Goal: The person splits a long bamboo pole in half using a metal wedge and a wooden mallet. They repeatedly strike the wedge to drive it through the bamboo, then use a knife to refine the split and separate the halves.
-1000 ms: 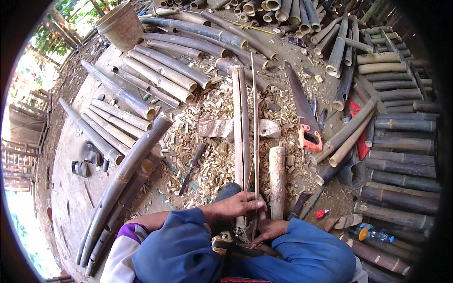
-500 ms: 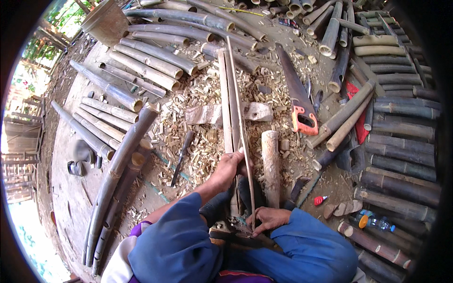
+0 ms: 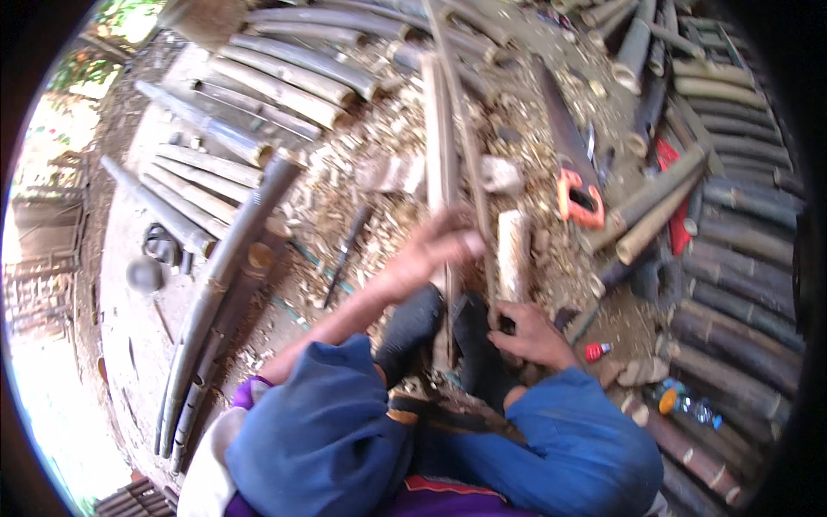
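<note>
Thin bamboo strip [image 3: 473,168] runs from top centre of frame to just right of centre, beside the split bamboo pole [image 3: 438,142]. Right hand [image 3: 536,334], right of centre, pinches its lower end between thumb and fingers. Left hand [image 3: 441,248], mid-frame, blurred, fingers spread; contact with strip can't be told. Strip looks light, springy, likely to whip at the far end; edges maybe sharp. Best hold: lower end, plus light support midway.
</note>
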{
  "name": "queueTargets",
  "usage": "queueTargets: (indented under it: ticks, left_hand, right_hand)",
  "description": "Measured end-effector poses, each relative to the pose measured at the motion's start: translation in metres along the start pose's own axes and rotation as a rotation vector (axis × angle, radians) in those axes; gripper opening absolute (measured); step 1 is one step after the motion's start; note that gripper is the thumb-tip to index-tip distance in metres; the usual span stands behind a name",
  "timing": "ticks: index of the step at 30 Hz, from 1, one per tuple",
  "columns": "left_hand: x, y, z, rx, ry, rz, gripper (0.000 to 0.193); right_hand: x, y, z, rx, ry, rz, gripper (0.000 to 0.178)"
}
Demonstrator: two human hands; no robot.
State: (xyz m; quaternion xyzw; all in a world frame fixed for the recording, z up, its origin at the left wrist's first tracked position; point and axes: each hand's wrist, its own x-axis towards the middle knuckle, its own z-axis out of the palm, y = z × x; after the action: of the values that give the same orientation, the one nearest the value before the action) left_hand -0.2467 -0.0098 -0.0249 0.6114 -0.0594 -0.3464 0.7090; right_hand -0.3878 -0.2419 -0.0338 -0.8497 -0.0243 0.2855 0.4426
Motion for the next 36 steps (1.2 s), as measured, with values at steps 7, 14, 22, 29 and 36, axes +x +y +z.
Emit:
queueTargets:
  ticks: [7, 14, 22, 29, 36]
  left_hand:
    - [-0.006, -0.035, 0.012, 0.164, -0.208, 0.037, 0.016]
    - [0.039, 0.010, -0.099, 0.626, 0.486, 0.376, 0.028]
    - [0.029, 0.025, -0.153, 0.629, 0.695, 0.134, 0.040]
    - [-0.002, -0.121, -0.014, 0.731, 0.152, -0.390, 0.058]
    - [0.048, -0.088, -0.026, 0.407, 0.287, -0.301, 0.052]
  right_hand:
    - [0.017, -0.015, -0.014, -0.199, 0.017, 0.124, 0.043]
    - [0.023, -0.008, -0.018, 0.290, 0.239, -0.011, 0.063]
    - [0.021, 0.029, 0.035, -0.081, 0.556, 0.253, 0.043]
    - [0.031, 0.018, 0.043, 0.071, 0.473, 0.114, 0.029]
    - [0.021, 0.033, 0.044, 0.096, 0.485, 0.166, 0.025]
